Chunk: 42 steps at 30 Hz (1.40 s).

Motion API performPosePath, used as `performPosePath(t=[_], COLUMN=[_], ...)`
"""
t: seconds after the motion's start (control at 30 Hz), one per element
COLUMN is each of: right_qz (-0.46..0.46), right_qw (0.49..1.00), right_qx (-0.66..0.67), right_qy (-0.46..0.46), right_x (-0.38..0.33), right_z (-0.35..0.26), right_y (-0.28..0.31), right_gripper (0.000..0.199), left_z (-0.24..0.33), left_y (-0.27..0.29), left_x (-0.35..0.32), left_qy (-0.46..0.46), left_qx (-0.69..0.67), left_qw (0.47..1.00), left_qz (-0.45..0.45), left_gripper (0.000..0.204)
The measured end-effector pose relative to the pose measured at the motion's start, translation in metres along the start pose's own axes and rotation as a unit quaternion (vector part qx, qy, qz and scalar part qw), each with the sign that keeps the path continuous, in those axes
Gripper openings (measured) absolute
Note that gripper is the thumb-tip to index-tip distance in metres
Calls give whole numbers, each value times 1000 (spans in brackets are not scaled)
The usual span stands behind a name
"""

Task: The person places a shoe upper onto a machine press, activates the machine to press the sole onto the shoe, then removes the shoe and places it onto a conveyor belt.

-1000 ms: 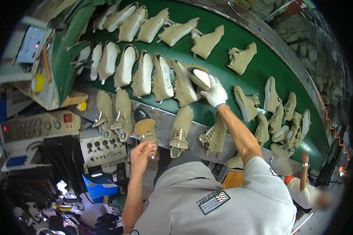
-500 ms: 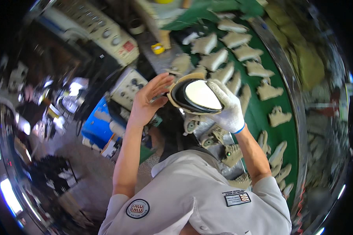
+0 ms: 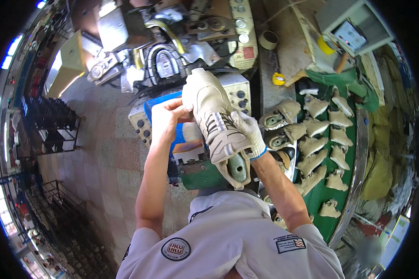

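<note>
A beige lace-up shoe upper (image 3: 209, 100) on a green last (image 3: 239, 168) is held up in front of my chest. Its toe points away from me and the lacing faces up. My right hand (image 3: 247, 132), in a white glove with a blue cuff, is closed round the shoe's right side near the ankle opening. On the toe's left side, my bare left hand (image 3: 165, 118) has its thumb and forefinger against the edge, the other fingers curled. The shoe's underside is hidden.
Ahead stands a machine with curved metal parts (image 3: 165, 63), with a control box (image 3: 242, 93) below it. Rows of beige shoe uppers (image 3: 312, 146) lie on a green belt (image 3: 349, 160) at right. A yellow tape measure (image 3: 278, 79) lies on the bench. Dark racks (image 3: 51, 123) stand left.
The shoe has been turned over: its pale bottom faced up before, now its laced top does. My left hand, formerly apart, touches it. My view has swung left toward the machine.
</note>
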State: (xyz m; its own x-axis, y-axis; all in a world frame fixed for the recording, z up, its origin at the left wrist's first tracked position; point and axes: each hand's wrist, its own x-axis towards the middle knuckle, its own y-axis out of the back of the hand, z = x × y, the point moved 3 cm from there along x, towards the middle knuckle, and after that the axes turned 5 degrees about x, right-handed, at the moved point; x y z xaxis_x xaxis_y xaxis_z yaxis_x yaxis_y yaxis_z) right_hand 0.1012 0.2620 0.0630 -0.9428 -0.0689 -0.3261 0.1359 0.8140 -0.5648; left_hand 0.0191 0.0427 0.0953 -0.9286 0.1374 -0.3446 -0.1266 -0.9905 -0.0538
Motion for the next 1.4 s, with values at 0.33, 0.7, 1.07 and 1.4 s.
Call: performPosePath(t=[0.33,0.7,1.07,1.4], right_qz=[-15,52,52,59], right_qw=[996,989,991,991], right_qx=[52,114,74,-3], right_qy=[71,84,101,121], right_x=[93,152,155,160], right_z=[17,66,70,75], right_y=[-84,-98,-94,-84], right_gripper=[43,34,26,33], left_z=[-4,-56,-76,-94], left_y=[74,75,61,55], left_x=[53,66,65,75], left_qy=[-86,-61,-173,-156], left_qx=[-145,-238,-128,-164], left_qw=[972,965,976,974], left_qz=[162,90,-40,1], left_gripper=[43,36,27,26])
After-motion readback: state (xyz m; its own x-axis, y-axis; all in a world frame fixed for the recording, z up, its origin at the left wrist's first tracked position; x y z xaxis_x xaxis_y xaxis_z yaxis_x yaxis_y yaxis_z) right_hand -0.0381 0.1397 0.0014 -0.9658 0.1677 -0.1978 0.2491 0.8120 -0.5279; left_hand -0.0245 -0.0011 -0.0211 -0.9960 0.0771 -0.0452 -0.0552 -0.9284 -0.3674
